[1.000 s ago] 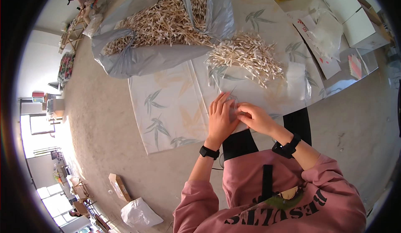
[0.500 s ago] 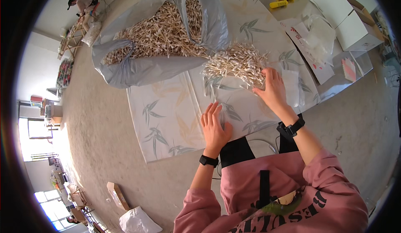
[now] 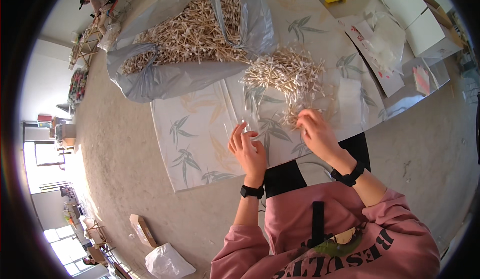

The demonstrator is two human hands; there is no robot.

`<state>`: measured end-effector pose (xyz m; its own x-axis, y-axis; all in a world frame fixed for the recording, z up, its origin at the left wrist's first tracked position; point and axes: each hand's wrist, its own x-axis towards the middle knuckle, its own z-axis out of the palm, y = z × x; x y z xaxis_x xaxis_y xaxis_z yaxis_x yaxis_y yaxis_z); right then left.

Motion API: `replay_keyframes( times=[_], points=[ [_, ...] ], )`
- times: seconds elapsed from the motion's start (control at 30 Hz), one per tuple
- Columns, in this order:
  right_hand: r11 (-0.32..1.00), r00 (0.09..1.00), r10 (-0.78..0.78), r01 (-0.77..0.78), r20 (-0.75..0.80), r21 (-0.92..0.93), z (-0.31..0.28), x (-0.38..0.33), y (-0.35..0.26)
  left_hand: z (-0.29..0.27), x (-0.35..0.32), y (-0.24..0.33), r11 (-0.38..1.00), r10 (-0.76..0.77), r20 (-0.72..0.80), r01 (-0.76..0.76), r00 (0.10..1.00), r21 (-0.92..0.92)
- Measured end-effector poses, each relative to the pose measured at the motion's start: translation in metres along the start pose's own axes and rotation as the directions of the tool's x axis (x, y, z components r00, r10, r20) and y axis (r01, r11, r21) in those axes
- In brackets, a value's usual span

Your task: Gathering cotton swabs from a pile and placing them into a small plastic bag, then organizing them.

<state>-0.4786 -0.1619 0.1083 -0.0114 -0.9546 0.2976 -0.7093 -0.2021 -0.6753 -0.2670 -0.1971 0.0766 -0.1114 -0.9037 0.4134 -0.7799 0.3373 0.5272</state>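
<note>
On a leaf-patterned mat [image 3: 200, 144], right hand [image 3: 316, 135] pinching sticks at the near edge of a loose stick pile [image 3: 290, 74], left hand [image 3: 247, 146] open-fingered just left, grey sack of sticks [image 3: 185, 44] far left.

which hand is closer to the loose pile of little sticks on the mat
Right. The right hand reaches the near edge of the loose pile of sticks, fingers among the nearest ones. The left hand lies on the leaf-patterned mat, off to the pile's left and nearer the person.

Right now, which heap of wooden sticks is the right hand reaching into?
The small loose heap lying bare on the leaf-patterned sheet, just beyond the right hand. The bigger heap sits farther off inside the grey plastic bag.
</note>
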Motion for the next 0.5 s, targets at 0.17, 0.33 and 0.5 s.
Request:
replay_keyframes(
  times=[0.17, 0.33, 0.5],
  points=[
    [0.988, 0.98, -0.109, 0.125, 0.169, -0.091, 0.001, -0.007, 0.001, -0.008, -0.003, 0.022, 0.987, 0.111, 0.144, -0.093, 0.983, -0.13],
    [0.988, 0.987, -0.024, 0.048, 0.159, -0.15, -0.018, -0.011, -0.006, -0.008, 0.008, 0.039, 0.967, 0.244, 0.287, -0.212, 0.926, -0.139],
    [0.982, 0.987, 0.0, 0.031, 0.159, -0.189, -0.018, -0.012, 0.015, 0.007, 0.024, 0.046, 0.961, 0.272, 0.292, -0.24, 0.917, -0.139]
  ],
)
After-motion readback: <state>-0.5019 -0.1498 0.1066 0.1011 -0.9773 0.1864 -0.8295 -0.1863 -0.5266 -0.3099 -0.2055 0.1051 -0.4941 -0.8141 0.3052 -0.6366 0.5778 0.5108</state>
